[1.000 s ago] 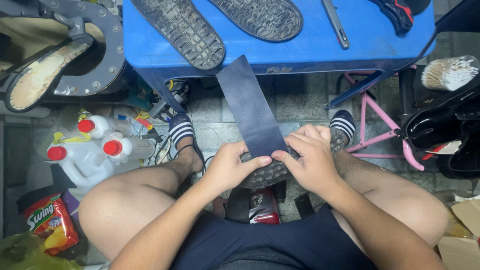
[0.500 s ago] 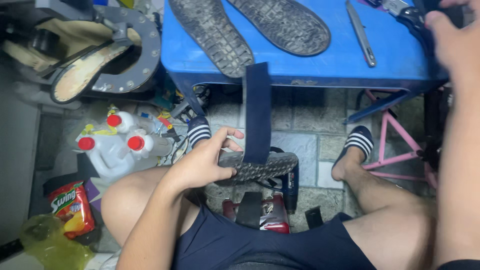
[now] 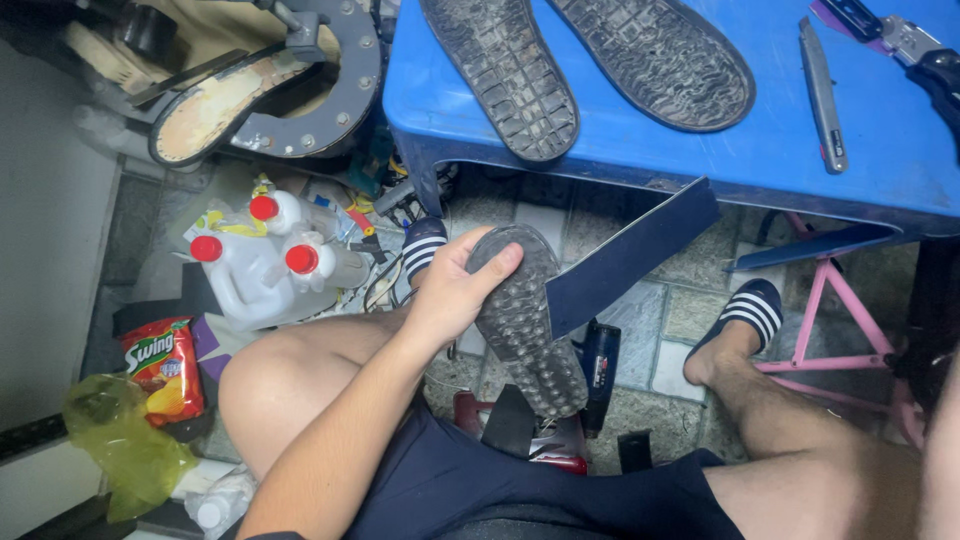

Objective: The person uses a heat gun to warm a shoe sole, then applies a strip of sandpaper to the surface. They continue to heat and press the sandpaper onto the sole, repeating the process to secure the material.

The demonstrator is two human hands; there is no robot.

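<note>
dark rubber shoe sole [image 3: 525, 320] sits at frame centre, gripped at its upper end by the left hand [image 3: 455, 290] with a navy strip [image 3: 630, 258] angling up right toward the blue table [image 3: 650, 150]; right hand out of view.

Tabletop [image 3: 640, 150]: two soles [image 3: 505, 75] and knife [image 3: 822, 95] on it | held sole [image 3: 525, 320] below its front edge | jugs [image 3: 265, 265] left of tabletop, on floor
</note>
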